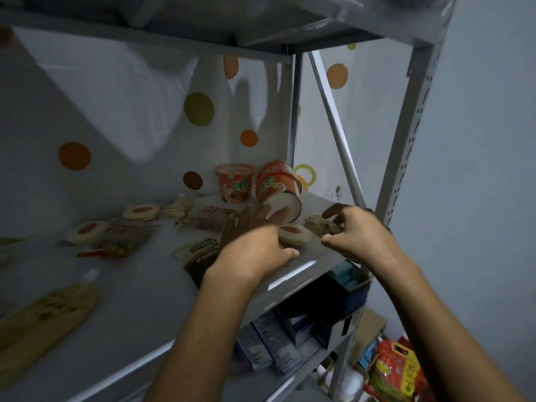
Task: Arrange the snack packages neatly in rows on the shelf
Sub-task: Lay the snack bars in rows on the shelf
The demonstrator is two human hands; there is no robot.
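The shelf (145,285) is still messy. I see no neat rows yet, so most of the job is left to do.

At the back right corner one noodle cup (235,182) stands up. Just beside it, the tipped cup (278,190) lies on its side with its white bottom facing us. Near the right front edge there is a round packet (297,235) and a small crumbly packet (317,224).

The left hand (255,248) is stretched out flat over the round packet. Its fingers are straight and reach to the tipped cup's bottom, holding nothing. The right hand (362,230) curls around the small crumbly packet, with a finger at its far side and the thumb at its near side. I cannot tell if it is pinching it yet.

Toward the middle and left, packets lie this way and that: a dark packet (200,253) by the front edge, two more round ones (142,211) farther back, and a long yellow pouch (43,314) near the left front edge. All of these need lining up.
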